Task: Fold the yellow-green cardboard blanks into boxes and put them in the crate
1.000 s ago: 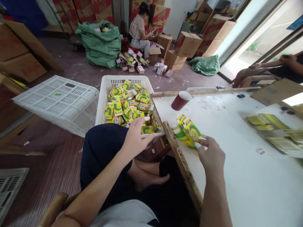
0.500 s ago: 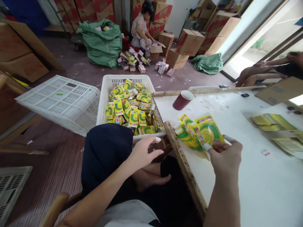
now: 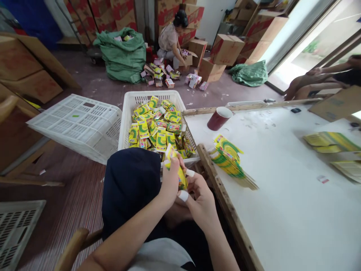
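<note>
Over my lap, my left hand [image 3: 171, 180] is closed around a small yellow-green printed carton [image 3: 182, 177], which stands tilted between my hands. My right hand [image 3: 200, 197], with white tape on its fingertips, pinches the carton's near lower end. Fingers cover much of the carton, so its exact shape is partly hidden. To the right, a fanned stack of flat yellow-green cartons [image 3: 229, 160] lies on the white table [image 3: 282, 210] by its wooden edge. Just beyond my hands stands a white plastic crate [image 3: 123, 124] filled with similar folded cartons [image 3: 161, 140].
A dark red mug [image 3: 217, 119] stands at the table's far left corner. More flat cartons [image 3: 332, 143] lie at the right. Left of the crate is another white crate [image 3: 76, 120]. Beyond, a person [image 3: 172, 41] sits among cardboard boxes and a green sack [image 3: 121, 56].
My right hand has moved left from the stack with one carton, leaving the rest on the table. My left hand, empty before, now grips that carton too.
</note>
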{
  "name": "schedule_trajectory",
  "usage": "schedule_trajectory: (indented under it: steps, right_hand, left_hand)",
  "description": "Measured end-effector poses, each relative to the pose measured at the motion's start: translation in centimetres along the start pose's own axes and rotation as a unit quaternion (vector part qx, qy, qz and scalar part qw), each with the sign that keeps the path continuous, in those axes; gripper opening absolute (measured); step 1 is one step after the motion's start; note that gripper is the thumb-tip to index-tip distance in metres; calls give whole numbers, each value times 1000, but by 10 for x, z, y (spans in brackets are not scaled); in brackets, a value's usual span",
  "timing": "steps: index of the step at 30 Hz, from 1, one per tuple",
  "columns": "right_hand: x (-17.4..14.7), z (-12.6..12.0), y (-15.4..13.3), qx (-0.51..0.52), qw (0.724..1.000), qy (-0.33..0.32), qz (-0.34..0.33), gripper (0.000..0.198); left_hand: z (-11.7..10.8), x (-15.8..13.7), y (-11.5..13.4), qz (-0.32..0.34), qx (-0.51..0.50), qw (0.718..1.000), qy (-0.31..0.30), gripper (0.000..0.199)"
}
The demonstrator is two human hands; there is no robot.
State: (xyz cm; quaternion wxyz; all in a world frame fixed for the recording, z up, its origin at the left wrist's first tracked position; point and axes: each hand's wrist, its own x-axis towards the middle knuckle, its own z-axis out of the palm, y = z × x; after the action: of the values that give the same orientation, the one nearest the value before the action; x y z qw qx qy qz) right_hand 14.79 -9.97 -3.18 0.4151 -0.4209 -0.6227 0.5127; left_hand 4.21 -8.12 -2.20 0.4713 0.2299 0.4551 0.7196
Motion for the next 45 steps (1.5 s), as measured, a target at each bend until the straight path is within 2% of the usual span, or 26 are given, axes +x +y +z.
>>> schedule_trajectory:
  steps: [4, 6, 8, 10, 12, 14, 16, 17, 19, 20, 21, 23, 24, 25, 27, 30, 33, 37, 40, 43, 45]
  right_hand:
    - [3, -17, 8, 27, 999, 35, 4, 26]
    - [2, -26, 10, 0, 999, 45, 0, 20]
    - [2, -35, 10, -65, 996, 51, -21, 14]
    - [3, -45, 8, -152, 984, 71, -65, 13]
    - [6, -54, 4, -259, 949, 110, -142, 14]
    - [10, -60, 0, -354, 898, 130, -225, 21]
    - [11, -60, -4, -397, 867, 92, -288, 28]
    - [11, -58, -5, -396, 864, 59, -306, 31]
    - [8, -52, -6, -367, 874, 30, -316, 29]
    - [7, -49, -5, -341, 889, 51, -301, 26]
    - [5, -46, -3, -304, 909, 90, -271, 31]
    - [2, -41, 3, -195, 951, 170, -172, 59]
    - [1, -38, 6, -128, 968, 183, -114, 68]
    - [0, -35, 10, -58, 982, 172, -60, 69]
    - [-1, -29, 17, 66, 993, 96, 32, 62]
    - [-1, -22, 24, 185, 975, 2, 119, 62]
    - [-2, -21, 28, 203, 972, 9, 115, 66]
    - [-5, -24, 31, 132, 989, 15, 59, 57]
    - [-6, -25, 28, 92, 995, 12, 43, 53]
    - [-7, -25, 20, 27, 1000, 1, 1, 54]
    - [-7, -23, 15, -45, 998, -19, -35, 52]
  left_hand:
    - [-10, -5, -2, -15, 38, 996, -78, 49]
    - [-14, -5, -4, -31, 36, 996, -81, 41]
    - [-19, -2, -3, -42, 54, 995, -65, 33]
    - [-25, 4, 4, -22, 84, 994, -64, 35]
    - [-32, 10, 16, 38, 120, 988, -84, 48]
    - [-36, 13, 31, 106, 197, 967, -126, 74]
    - [-35, 13, 42, 127, 334, 914, -192, 95]
    - [-33, 11, 44, 114, 402, 879, -231, 95]
    - [-28, 7, 43, 67, 500, 815, -286, 80]
    - [-25, 4, 40, 49, 528, 795, -296, 69]
    - [-22, 2, 36, 40, 545, 783, -297, 61]
    - [-18, -4, 29, 50, 558, 776, -289, 55]
    - [-17, -6, 26, 60, 559, 773, -294, 55]
    - [-16, -9, 23, 67, 559, 767, -308, 56]
    - [-15, -14, 20, 76, 558, 753, -340, 58]
    - [-17, -17, 17, 93, 561, 735, -369, 56]
    - [-20, -17, 15, 105, 568, 736, -352, 51]
    - [-20, -16, 15, 99, 560, 744, -351, 56]
    - [-18, -15, 16, 102, 553, 743, -363, 50]
    - [-16, -14, 18, 74, 553, 748, -359, 45]
    - [-16, -13, 17, 42, 545, 764, -343, 52]
